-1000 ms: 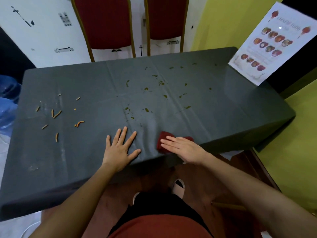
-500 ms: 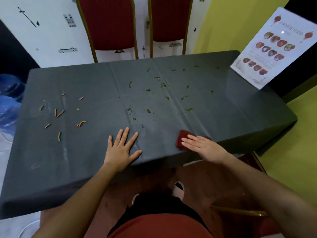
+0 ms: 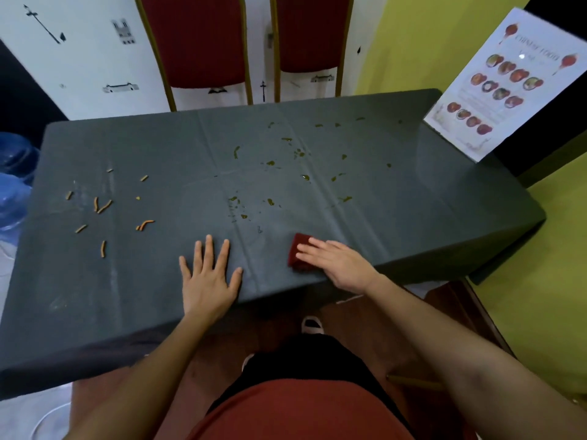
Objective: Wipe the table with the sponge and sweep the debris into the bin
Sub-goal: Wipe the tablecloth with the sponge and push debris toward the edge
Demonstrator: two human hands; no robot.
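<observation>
Sponge (image 3: pixel 297 253) pressed flat under right hand (image 3: pixel 341 265), probably not gripped; left hand (image 3: pixel 208 276) spread flat on surface (image 3: pixel 413 211); crumbs (image 3: pixel 101 206) far left.

- I'm seeing the dark red sponge (image 3: pixel 297 253) lying flat near the table's (image 3: pixel 413 198) close edge.
- Orange debris sticks (image 3: pixel 103 206) are lying scattered left; greenish smears (image 3: pixel 286 173) are dotting the middle.

Dark red sponge (image 3: pixel 297 254) on grey tablecloth (image 3: pixel 413 201) (orange sticks (image 3: pixel 103 204), olive-green smears (image 3: pixel 301 154)), red chairs (image 3: pixel 197 39).
</observation>
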